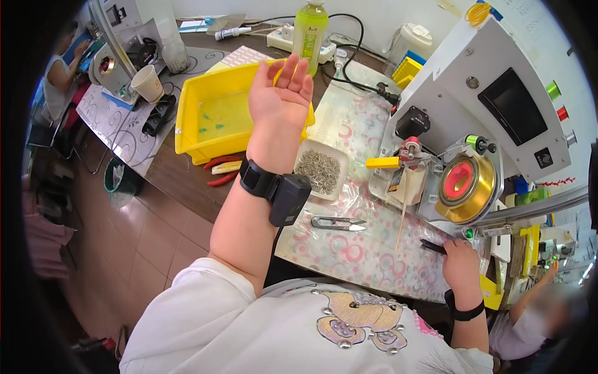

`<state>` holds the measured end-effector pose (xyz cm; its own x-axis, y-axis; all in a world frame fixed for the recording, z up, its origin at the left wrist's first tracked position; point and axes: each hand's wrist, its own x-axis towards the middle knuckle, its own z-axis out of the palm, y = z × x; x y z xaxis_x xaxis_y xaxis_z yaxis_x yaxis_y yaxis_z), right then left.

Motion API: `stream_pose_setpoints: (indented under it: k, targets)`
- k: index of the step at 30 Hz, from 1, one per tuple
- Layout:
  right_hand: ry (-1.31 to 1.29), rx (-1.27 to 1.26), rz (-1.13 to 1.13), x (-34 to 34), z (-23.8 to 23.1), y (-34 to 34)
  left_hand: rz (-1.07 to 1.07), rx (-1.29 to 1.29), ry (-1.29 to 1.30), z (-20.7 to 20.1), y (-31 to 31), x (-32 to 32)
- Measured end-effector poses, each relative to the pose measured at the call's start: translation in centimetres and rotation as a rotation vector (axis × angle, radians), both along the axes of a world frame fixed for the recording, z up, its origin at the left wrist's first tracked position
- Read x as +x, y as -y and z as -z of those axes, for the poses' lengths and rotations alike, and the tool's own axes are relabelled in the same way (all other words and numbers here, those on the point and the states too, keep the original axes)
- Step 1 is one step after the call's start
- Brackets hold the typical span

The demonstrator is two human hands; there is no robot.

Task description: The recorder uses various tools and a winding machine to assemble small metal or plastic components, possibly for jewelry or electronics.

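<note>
My left hand (280, 96) is raised palm up over the right side of a yellow plastic bin (187, 124). Its fingers are apart, slightly curled, and hold nothing. A few small green pieces lie in the bin. At the right, near the table's front edge, my right hand (462, 265) is closed on the end of black tweezers (431, 247) lying low over the tabletop. Between my hands sits a white tray (344, 163) full of small metal parts. Thread snips (339, 223) rest on the patterned cover in front of it.
A grey machine (461, 81) with a dark screen and a gold wire spool (467, 193) stands at the right. Behind the bin are a green drink bottle (309, 37) and a power strip (280, 38). A paper cup (147, 84) stands left; other people sit at both sides.
</note>
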<state>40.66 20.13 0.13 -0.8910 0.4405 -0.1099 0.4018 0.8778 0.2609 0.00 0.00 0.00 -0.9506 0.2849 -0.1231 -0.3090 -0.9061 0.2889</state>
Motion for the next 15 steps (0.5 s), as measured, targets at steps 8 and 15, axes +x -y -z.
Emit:
stream_pose_setpoints:
  k: [8,15]
  targets:
    - [-0.309,-0.535,-0.077,-3.8,-2.9,4.4,0.329,0.322,-0.243,-1.5,-0.9,3.2]
    - [-0.501,-1.459,0.105,-10.1,-3.8,6.2,0.6,-0.74,-0.69,-0.7,-3.2,5.2]
